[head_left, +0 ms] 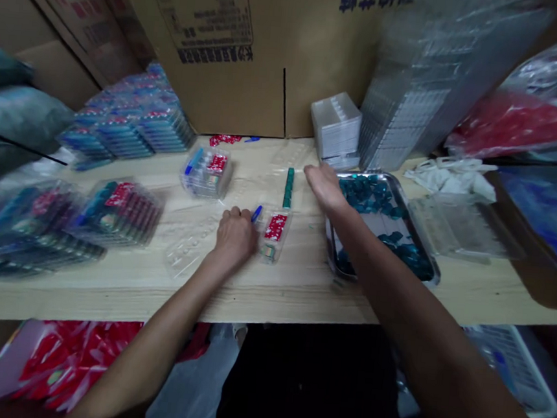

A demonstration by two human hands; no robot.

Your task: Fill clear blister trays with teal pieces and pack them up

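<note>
My left hand [235, 234] rests on the table with its fingers curled, beside a small blue pointed piece [257, 213]. What the fingers hold, if anything, is hidden. Right next to it lies a clear plastic tray [280, 245] containing a red card with white marks [275, 227] and a small greenish piece [267, 252]. A narrow teal strip [288, 188] lies just beyond that tray. My right hand [327, 184], fingers stretched out to the left, is over the near-left rim of a metal tray [330, 239] holding loose teal pieces [404, 256].
Filled clear packs [207, 173] stand left of centre, with more stacks [117, 211] farther left. Empty clear trays [405, 103] are piled tall at the back right, before a cardboard box [269, 97]. A white cloth or bag [449, 177] lies right of the metal tray.
</note>
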